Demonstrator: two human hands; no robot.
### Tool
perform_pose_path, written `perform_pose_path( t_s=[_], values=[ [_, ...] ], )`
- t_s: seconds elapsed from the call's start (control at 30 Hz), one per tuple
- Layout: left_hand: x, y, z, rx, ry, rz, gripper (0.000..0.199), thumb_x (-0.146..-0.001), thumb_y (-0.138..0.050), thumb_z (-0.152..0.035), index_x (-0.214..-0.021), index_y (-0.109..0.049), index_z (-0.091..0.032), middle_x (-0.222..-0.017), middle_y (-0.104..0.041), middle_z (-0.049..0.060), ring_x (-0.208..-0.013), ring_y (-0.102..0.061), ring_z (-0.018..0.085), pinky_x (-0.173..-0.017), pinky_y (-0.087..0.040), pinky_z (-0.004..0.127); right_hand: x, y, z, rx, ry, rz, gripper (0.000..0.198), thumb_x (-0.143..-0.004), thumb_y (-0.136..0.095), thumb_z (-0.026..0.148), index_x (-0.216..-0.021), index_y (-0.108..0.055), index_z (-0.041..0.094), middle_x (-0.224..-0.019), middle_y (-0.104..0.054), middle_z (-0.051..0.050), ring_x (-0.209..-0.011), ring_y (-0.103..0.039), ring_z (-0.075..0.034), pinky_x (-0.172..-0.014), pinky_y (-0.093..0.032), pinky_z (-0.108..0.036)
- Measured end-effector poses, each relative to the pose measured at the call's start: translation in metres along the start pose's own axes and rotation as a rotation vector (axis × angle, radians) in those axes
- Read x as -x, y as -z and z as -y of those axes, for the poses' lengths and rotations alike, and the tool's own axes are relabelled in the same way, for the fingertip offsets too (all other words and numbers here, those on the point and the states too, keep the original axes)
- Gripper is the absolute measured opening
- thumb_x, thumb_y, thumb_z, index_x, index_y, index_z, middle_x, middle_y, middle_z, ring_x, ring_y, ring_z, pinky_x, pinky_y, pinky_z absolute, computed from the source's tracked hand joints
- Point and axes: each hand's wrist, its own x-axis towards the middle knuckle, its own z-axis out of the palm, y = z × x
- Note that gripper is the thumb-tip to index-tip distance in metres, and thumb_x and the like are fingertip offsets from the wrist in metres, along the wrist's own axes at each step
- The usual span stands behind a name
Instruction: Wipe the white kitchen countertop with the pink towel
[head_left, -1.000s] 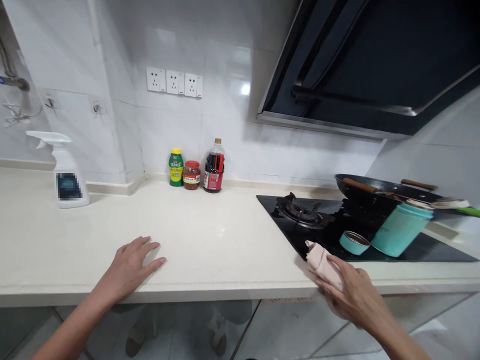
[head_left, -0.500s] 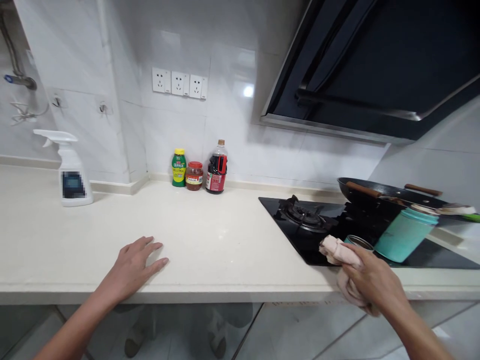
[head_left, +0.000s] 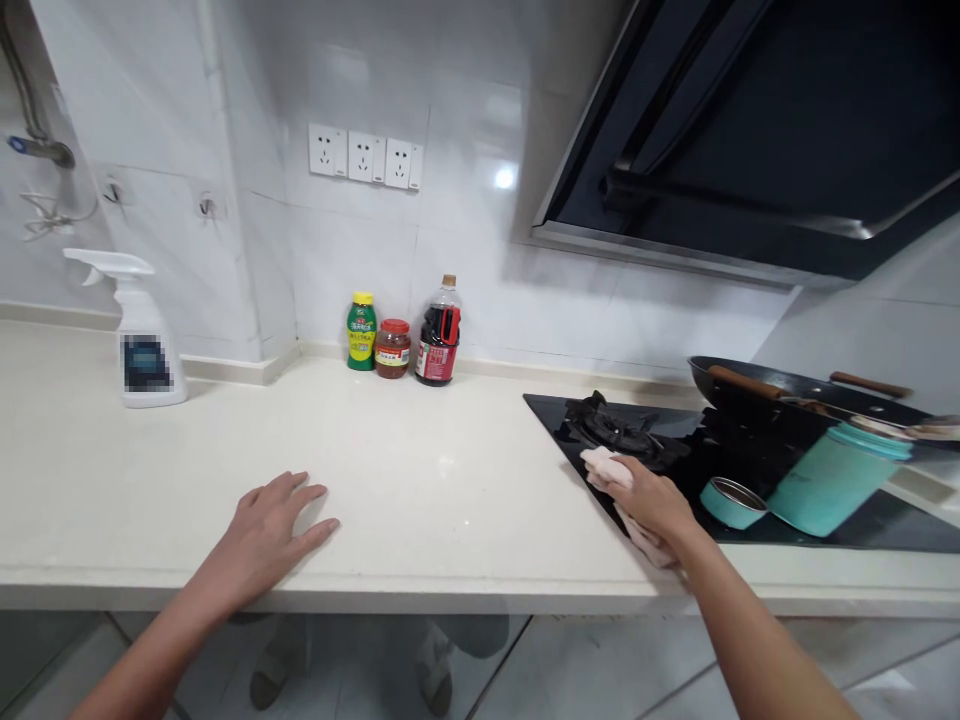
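Observation:
My left hand (head_left: 274,530) rests on the pale countertop (head_left: 420,480), fingers spread and holding nothing. On the right, my right hand (head_left: 654,505) grips a pinkish-white cloth (head_left: 609,468) at the left front part of the black glass stove (head_left: 551,420). Part of the cloth hangs down toward the counter's front edge. Just behind the cloth sits a black burner (head_left: 619,430). To the right of my right hand, a small turquoise cup-shaped lid (head_left: 733,505) lies on the stove, beside a tilted turquoise container (head_left: 840,480).
Against the wall stand a green bottle with a yellow cap (head_left: 361,335), a red-lidded jar (head_left: 392,350) and a dark sauce bottle (head_left: 439,335). A white spray bottle (head_left: 146,340) is at left. A wok (head_left: 795,385) sits at right under the dark range hood (head_left: 750,130).
My right hand has moved left with the cloth, from beside the small turquoise lid to the stove's left front, uncovering the lid. My left hand stays in place.

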Motion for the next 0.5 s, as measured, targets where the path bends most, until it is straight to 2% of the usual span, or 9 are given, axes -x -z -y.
perform_pose_path(
  t_s=[0.1, 0.2, 0.37, 0.43, 0.5],
  values=[
    [-0.001, -0.001, 0.001, 0.028, 0.011, -0.005, 0.057, -0.093, -0.047, -0.065, -0.129, -0.068, -0.026, -0.146, -0.058, 0.012, -0.141, -0.047, 0.033, -0.114, -0.035, 0.050, -0.014, 0.003, 0.026, -0.022, 0.046, 0.000, 0.047, -0.101, -0.052, 0.041, -0.146, -0.052, 0.024, -0.121, -0.066, -0.010, -0.107, -0.059, -0.036, -0.089, -0.046, -0.041],
    [-0.001, 0.001, 0.001, 0.046, 0.012, -0.027, 0.054, -0.092, -0.049, -0.063, -0.127, -0.069, -0.027, -0.144, -0.060, 0.011, -0.140, -0.048, 0.033, -0.113, -0.037, 0.049, -0.005, 0.009, 0.049, -0.045, 0.149, -0.006, 0.047, -0.098, -0.058, 0.032, -0.144, -0.054, 0.024, -0.125, -0.063, -0.010, -0.113, -0.053, -0.038, -0.096, -0.042, -0.045],
    [-0.002, 0.006, -0.002, 0.051, 0.052, 0.009, 0.056, -0.091, -0.049, -0.063, -0.128, -0.069, -0.026, -0.148, -0.058, 0.011, -0.141, -0.048, 0.034, -0.113, -0.037, 0.052, 0.055, 0.021, 0.075, -0.143, 0.430, 0.038, 0.059, -0.084, -0.058, 0.015, -0.142, -0.055, 0.026, -0.127, -0.061, -0.005, -0.110, -0.051, -0.029, -0.095, -0.041, -0.036],
    [-0.002, 0.007, -0.003, 0.052, 0.058, 0.019, 0.057, -0.091, -0.048, -0.063, -0.129, -0.069, -0.026, -0.148, -0.058, 0.011, -0.141, -0.048, 0.035, -0.113, -0.036, 0.052, 0.083, 0.022, 0.072, -0.180, 0.489, 0.051, 0.061, -0.081, -0.055, 0.016, -0.141, -0.055, 0.027, -0.125, -0.061, -0.004, -0.108, -0.052, -0.028, -0.094, -0.043, -0.035],
    [-0.002, 0.007, -0.003, 0.048, 0.058, 0.025, 0.058, -0.091, -0.048, -0.062, -0.129, -0.069, -0.025, -0.148, -0.058, 0.012, -0.142, -0.047, 0.034, -0.114, -0.036, 0.052, 0.110, 0.020, 0.056, -0.249, 0.494, 0.047, 0.062, -0.078, -0.052, 0.022, -0.140, -0.056, 0.026, -0.124, -0.061, -0.006, -0.109, -0.054, -0.028, -0.094, -0.045, -0.036]
  ],
)
